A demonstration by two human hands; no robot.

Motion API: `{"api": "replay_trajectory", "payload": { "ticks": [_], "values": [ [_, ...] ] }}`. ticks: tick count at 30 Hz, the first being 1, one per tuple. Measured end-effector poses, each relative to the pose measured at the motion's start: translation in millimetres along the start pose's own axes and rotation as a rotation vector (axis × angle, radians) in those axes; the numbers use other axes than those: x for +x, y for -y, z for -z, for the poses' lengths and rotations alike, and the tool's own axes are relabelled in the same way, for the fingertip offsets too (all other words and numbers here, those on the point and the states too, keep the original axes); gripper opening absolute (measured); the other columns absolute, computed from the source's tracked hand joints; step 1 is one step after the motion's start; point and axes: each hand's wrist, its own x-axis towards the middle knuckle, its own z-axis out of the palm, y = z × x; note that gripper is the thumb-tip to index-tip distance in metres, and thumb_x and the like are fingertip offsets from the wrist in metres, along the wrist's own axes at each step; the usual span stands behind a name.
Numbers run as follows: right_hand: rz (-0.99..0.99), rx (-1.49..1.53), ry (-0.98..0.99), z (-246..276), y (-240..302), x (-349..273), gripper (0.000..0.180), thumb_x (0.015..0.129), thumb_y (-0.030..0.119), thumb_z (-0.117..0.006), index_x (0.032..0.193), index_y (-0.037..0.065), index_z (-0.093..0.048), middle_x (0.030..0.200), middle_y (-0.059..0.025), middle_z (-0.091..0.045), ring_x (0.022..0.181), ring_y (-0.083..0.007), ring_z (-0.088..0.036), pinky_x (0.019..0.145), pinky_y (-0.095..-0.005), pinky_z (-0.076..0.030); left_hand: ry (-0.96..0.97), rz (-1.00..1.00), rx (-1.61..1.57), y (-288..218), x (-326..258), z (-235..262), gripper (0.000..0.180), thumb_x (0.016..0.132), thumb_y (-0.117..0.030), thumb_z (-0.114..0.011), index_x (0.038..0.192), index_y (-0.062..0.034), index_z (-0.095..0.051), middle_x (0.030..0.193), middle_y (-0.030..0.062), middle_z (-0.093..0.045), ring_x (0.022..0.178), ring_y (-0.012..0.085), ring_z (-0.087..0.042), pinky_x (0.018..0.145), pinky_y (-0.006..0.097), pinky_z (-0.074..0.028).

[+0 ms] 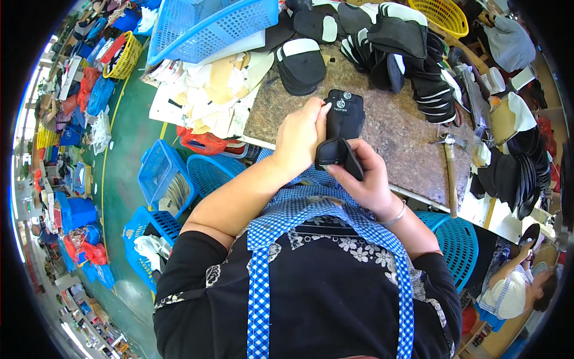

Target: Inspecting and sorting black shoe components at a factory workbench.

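A black shoe piece, probably an insole (345, 113) with small white printing at its far end, is over the table's near edge. My left hand (303, 136) is closed at its left side, thumb and fingertips pinching the edge. Closer to my body, my right hand (369, 178) grips a black curved shoe part (330, 152) between thumb and fingers, a flap of it standing up. Whether the two black parts are joined I cannot tell. Beyond my hands, a stack of black shoe pieces with a white end (301, 69) lies on the brown tabletop (397, 134).
Black-and-white shoe pieces (397, 39) are piled at the back right. A hammer (450, 173) lies along the table's right side. Cream cut-outs (209, 90) and a blue basket (218, 30) are at back left. Blue baskets (164, 173) stand left; a co-worker (508, 287) sits lower right.
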Motion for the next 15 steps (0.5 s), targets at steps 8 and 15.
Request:
{"api": "replay_trajectory", "payload": {
  "ticks": [8, 15],
  "values": [
    [0.634, -0.551, -0.087, 9, -4, 8, 0.025, 0.078, 0.002, -0.055, 0.1, -0.005, -0.043, 0.09, -0.0205, -0.055, 0.076, -0.0284, -0.058, 0.064, -0.0309, -0.046, 0.282, -0.108, 0.09, -30, 26, 38, 0.018, 0.088, -0.02, -0.047, 0.082, -0.0036, -0.05, 0.068, 0.0205, -0.054, 0.064, 0.0393, -0.055, 0.053, 0.04, -0.042],
    [0.428, -0.496, -0.066, 15, 14, 6, 0.017, 0.084, 0.005, -0.047, 0.099, -0.004, -0.047, 0.091, -0.0175, -0.056, 0.078, -0.0255, -0.058, 0.069, -0.0307, -0.046, 0.415, -0.049, -0.046, -24, 30, 40, 0.02, 0.088, -0.02, -0.046, 0.085, -0.0016, -0.054, 0.072, 0.016, -0.055, 0.067, 0.0288, -0.055, 0.061, 0.034, -0.043]
  ]
}}
